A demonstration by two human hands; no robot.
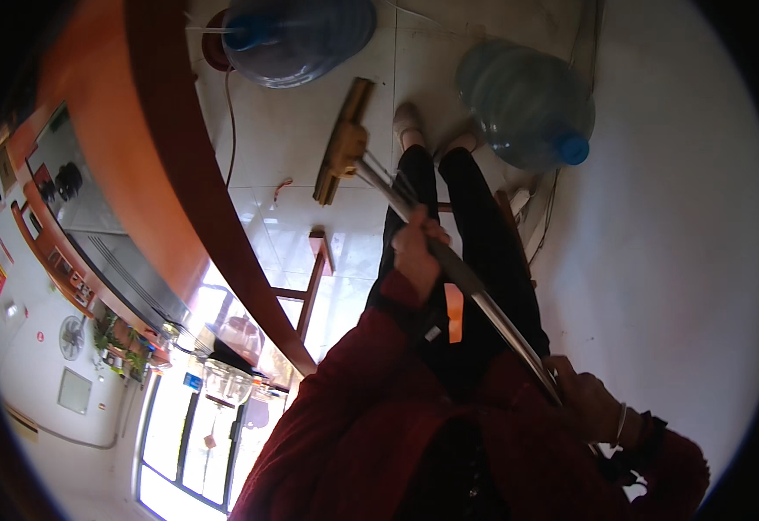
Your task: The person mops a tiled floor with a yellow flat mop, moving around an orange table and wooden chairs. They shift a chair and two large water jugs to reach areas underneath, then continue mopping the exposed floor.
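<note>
A sponge mop with a yellow-brown head (347, 146) and a long metal pole (506, 325) slants across the view. My left hand (418, 251) is closed round the pole at the upper end of its dark grip sleeve, below the head. Lower down, at the right, my right hand (584, 394), with a light bracelet at the wrist, grips the bare metal part. The mop head is over the pale tiled floor (295, 215), left of my feet; whether it touches the tiles cannot be told. The far end of the pole is partly hidden by my right hand and sleeve.
Two large clear water bottles, one upper left (308, 42) and one upper right (523, 104), lie beyond my feet. An orange-brown wooden table edge (190, 189) curves along the left. A white wall (666, 228) rises at right. Wooden chair legs (311, 293) and cables are near the floor.
</note>
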